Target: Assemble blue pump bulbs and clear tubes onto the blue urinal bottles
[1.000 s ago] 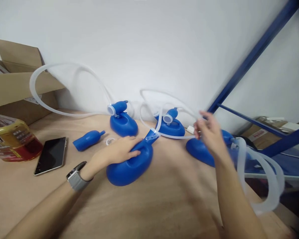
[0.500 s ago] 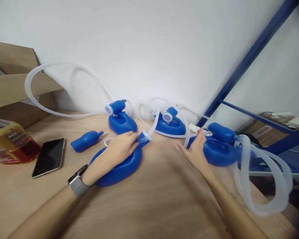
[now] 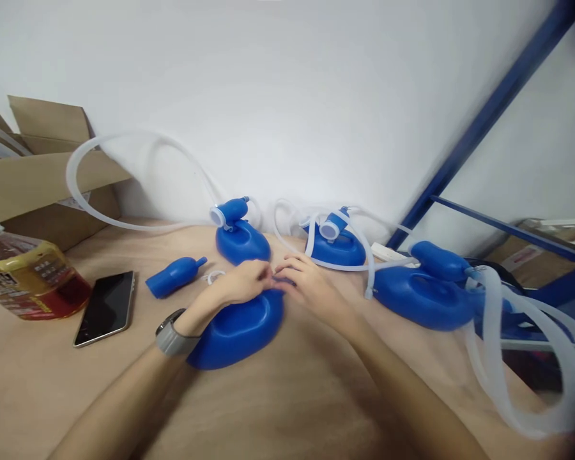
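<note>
A blue plastic urinal bottle (image 3: 239, 329) with a moulded handle lies before me, its neck hidden by my fingers. My left hand (image 3: 242, 281), with a watch on the wrist, is closed at that neck with its fingertips pinched. From the other side my right hand (image 3: 309, 287) meets it, its fingers bent round the same neck. Just left of them are a loose blue funnel piece (image 3: 175, 276) and a small white ring (image 3: 215, 276). A white hose (image 3: 371, 271) ends beside another blue urinal bottle (image 3: 419, 297) on the right.
Two more blue bottles, one on the left (image 3: 242, 243) and one in the middle (image 3: 338, 248), stand by the wall with hoses. A phone (image 3: 106, 308), a bottle of reddish liquid (image 3: 38, 275) and a cardboard box (image 3: 52, 172) are on the left. A blue metal frame (image 3: 489, 121) rises at right.
My right hand has moved left from near the right-hand bottle to the front bottle's neck, beside my left hand. The hose end now hangs by the right-hand bottle. The view has shifted slightly.
</note>
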Demonstrator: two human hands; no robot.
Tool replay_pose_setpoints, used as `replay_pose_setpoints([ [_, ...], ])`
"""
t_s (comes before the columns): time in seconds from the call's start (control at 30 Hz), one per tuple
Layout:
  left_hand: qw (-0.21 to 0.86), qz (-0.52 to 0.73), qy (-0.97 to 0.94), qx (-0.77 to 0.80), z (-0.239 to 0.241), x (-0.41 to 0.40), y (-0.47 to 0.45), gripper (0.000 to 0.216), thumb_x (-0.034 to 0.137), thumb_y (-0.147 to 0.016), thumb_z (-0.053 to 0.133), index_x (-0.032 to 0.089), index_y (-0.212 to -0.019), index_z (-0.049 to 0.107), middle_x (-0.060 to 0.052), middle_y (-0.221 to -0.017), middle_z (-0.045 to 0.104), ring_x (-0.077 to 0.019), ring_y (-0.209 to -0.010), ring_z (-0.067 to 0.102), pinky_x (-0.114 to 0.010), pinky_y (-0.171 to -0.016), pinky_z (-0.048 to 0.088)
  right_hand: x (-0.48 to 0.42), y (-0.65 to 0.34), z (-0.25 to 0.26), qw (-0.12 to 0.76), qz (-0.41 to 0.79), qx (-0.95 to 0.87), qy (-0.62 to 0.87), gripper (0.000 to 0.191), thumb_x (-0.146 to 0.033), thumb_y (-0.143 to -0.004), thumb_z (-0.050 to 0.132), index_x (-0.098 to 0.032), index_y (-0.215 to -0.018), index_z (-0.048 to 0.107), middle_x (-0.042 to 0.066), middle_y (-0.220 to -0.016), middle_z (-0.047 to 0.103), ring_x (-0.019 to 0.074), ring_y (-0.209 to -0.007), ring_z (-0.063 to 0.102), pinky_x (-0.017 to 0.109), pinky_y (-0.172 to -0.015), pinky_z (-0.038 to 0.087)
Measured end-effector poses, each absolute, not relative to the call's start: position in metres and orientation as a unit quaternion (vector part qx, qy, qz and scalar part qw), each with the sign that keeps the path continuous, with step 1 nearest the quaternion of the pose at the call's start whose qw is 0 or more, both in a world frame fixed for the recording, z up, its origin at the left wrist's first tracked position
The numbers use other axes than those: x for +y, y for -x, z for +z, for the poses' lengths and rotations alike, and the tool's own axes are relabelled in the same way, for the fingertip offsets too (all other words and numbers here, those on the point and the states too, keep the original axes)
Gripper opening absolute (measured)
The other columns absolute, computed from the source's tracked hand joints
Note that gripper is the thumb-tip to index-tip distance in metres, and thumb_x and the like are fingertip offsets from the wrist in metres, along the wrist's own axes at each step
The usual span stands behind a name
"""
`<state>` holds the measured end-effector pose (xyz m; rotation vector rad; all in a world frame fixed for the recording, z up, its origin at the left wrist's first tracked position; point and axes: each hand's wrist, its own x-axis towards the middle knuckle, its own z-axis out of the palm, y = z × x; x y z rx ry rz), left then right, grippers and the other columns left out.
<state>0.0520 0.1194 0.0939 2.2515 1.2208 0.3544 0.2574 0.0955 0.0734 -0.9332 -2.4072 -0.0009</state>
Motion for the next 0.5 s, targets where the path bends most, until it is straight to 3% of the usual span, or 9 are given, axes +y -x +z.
replay_pose_setpoints([
  [0.17,0.348,0.161,-0.817,0.431,0.097,0.118,-0.043,0.025,0.045,-0.090,0.059,0.020,-0.086,0.061,-0.003,-0.087,0.067,-0.0211,-0.083,0.063,-0.031,-0.073,0.047,0.089,-0.256,0.078,0.354,0.135,-0.860,0.341,0.015,-0.019,-0.102,0.060,-0.022,-0.090,0.068,0.008,-0.105,0.078,0.0281,-0.122,0.065,0.049,-0.108,0.052],
  [0.3,0.292,0.151,-0.829,0.452,0.095,0.110,-0.041,0.052,0.060,-0.079,0.072,0.020,-0.112,0.066,-0.008,-0.111,0.068,-0.0279,-0.103,0.066,-0.036,-0.088,0.051,0.084,-0.255,0.079,0.402,0.279,-0.780,0.392,0.020,-0.037,-0.105,0.055,-0.025,-0.089,0.057,0.004,-0.086,0.075,0.0252,-0.108,0.072,0.044,-0.098,0.055],
  [0.4,0.206,0.103,-0.840,0.491,0.091,0.105,-0.046,0.063,0.063,-0.082,0.070,0.020,-0.127,0.065,-0.013,-0.125,0.062,-0.0311,-0.103,0.068,-0.040,-0.089,0.053,0.092,-0.253,0.070,0.486,0.380,-0.690,0.378,0.032,-0.053,-0.101,0.058,-0.028,-0.085,0.048,-0.005,-0.058,0.060,0.0212,-0.079,0.070,0.040,-0.088,0.056],
  [0.5,0.202,0.061,-0.841,0.498,0.091,0.100,-0.050,0.065,0.065,-0.087,0.065,0.024,-0.137,0.066,-0.013,-0.127,0.061,-0.0315,-0.098,0.070,-0.040,-0.086,0.054,0.109,-0.257,0.065,0.608,0.396,-0.588,0.359,0.039,-0.056,-0.093,0.068,-0.029,-0.079,0.043,-0.012,-0.047,0.038,0.0167,-0.058,0.057,0.041,-0.091,0.057],
])
